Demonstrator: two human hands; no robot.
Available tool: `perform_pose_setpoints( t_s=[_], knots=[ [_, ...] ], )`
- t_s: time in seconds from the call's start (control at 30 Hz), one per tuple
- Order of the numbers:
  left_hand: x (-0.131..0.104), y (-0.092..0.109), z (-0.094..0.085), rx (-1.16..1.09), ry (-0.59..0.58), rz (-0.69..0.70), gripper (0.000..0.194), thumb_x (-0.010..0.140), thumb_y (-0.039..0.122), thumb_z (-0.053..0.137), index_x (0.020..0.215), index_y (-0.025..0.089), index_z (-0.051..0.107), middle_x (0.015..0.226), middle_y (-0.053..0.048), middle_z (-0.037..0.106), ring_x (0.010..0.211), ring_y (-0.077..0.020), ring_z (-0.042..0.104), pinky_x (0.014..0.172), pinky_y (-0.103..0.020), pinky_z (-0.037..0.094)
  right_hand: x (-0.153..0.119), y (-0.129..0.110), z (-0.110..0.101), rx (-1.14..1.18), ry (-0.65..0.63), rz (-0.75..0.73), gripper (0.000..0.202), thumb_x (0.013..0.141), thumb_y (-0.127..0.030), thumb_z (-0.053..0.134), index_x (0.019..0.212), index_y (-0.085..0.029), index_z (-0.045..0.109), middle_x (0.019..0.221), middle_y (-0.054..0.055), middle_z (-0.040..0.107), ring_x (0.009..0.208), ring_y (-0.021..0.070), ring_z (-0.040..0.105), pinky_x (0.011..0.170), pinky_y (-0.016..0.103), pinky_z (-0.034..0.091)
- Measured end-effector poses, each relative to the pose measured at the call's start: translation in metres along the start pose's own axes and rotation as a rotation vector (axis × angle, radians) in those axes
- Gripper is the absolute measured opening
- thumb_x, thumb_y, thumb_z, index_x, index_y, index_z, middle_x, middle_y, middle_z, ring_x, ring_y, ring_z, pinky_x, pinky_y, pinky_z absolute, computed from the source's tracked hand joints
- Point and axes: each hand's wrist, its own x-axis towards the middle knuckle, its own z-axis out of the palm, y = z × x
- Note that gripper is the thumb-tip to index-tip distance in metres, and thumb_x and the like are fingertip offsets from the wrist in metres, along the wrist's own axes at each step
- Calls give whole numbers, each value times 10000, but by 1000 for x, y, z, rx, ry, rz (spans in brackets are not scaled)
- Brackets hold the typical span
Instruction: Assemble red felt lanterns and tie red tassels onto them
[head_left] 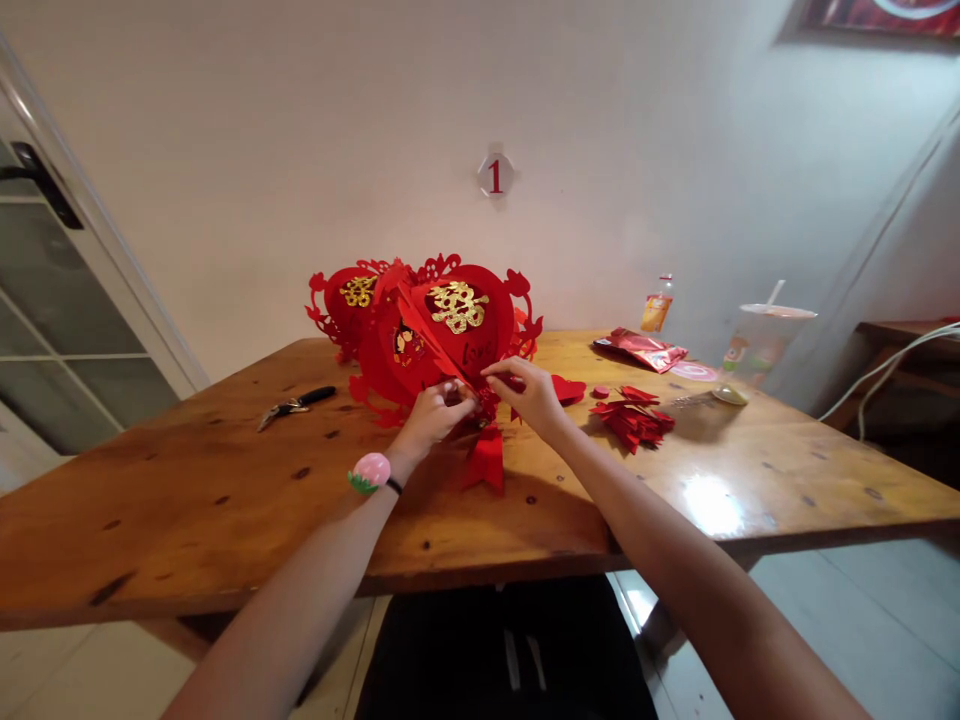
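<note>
A red paper lantern (487, 300) with heart-shaped panels and gold characters lies on the wooden table in front of me. My left hand (439, 415) has its fingers bent and pinched at the lantern's near end. Close beside it, the fingertips of my right hand (529, 388) press together at the same end, where red pieces gather. What lies between the fingertips is too small to make out. A red ribbon tail (487, 460) hangs below the hands onto the table. A strawberry-shaped hair tie (371, 470) circles my left wrist.
Black-handled pliers (296, 405) lie to the left on the wooden table (225, 520). To the right are a pile of red strips (634, 418), a red packet (641, 348), an orange drink bottle (658, 305) and a plastic cup with a straw (765, 345). The wall (360, 150) rises behind.
</note>
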Motion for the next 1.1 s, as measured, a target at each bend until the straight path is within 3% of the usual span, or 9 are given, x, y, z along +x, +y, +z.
perform_pose_setpoints(
  t_s=[0.17, 0.33, 0.4, 0.53, 0.63, 0.8, 0.87, 0.97, 1.1],
  knots=[
    [1, -2, 1, -26, 37, 12, 227, 616, 373, 623, 670, 168, 542, 677, 7, 608, 671, -135, 557, 667, -232, 424, 6, 8, -32, -76, 389, 48, 231, 838, -360, 479, 923, -213, 636, 968, 62, 584, 857, 152, 562, 683, 252, 468],
    [-2, -1, 5, -38, 69, 47, 174, 668, 344, 583, 676, 171, 563, 674, 17, 606, 641, -121, 551, 662, -225, 422, -11, 44, -113, -244, 727, 209, 337, 836, -414, 423, 1031, -185, 575, 953, 73, 584, 751, 144, 577, 545, 246, 456],
    [-4, -1, 8, -42, 71, 58, 157, 679, 327, 580, 676, 170, 568, 668, 20, 601, 633, -118, 541, 653, -221, 420, -24, 62, -143, -367, 716, 336, 358, 810, -437, 445, 1017, -179, 583, 951, 79, 603, 770, 166, 587, 575, 275, 466],
    [-7, -5, 13, -52, 65, 71, 132, 688, 297, 590, 682, 166, 575, 666, 22, 596, 636, -119, 532, 656, -225, 416, -39, 92, -170, -477, 422, 615, 435, 717, -498, 555, 991, -165, 603, 820, 77, 651, 712, 203, 611, 625, 344, 477],
    [-8, -8, 15, -72, 48, 72, 124, 701, 287, 586, 693, 163, 575, 662, 20, 595, 637, -122, 535, 652, -228, 418, -36, 93, -162, -506, 362, 553, 412, 713, -480, 582, 969, -160, 621, 860, 97, 670, 806, 233, 617, 747, 398, 462],
    [-8, -9, 15, -129, 52, 75, 140, 716, 299, 578, 709, 160, 559, 689, 11, 591, 641, -118, 533, 646, -225, 426, -18, 40, -114, -643, 494, 32, 242, 837, -352, 476, 948, -202, 631, 1042, 85, 627, 1042, 231, 520, 929, 427, 357],
    [-7, -10, 15, -144, 42, 78, 149, 711, 302, 585, 688, 157, 558, 675, 9, 589, 639, -119, 534, 647, -226, 429, -11, 12, -84, -571, 273, -39, 219, 857, -329, 454, 879, -218, 642, 919, 62, 649, 930, 207, 559, 856, 370, 405],
    [-6, -11, 14, -173, 29, 88, 164, 712, 315, 576, 677, 158, 544, 651, 17, 568, 623, -114, 522, 638, -223, 430, -2, -16, -39, -458, -117, 49, 199, 846, -328, 479, 843, -227, 651, 849, 41, 665, 781, 172, 591, 700, 285, 431],
    [-5, -13, 13, -212, 48, 91, 160, 701, 310, 570, 679, 163, 509, 649, 29, 530, 622, -103, 499, 628, -211, 424, 3, -10, 2, -203, -226, 192, 155, 795, -339, 551, 824, -208, 629, 782, 18, 672, 705, 147, 599, 635, 252, 427]
  ],
)
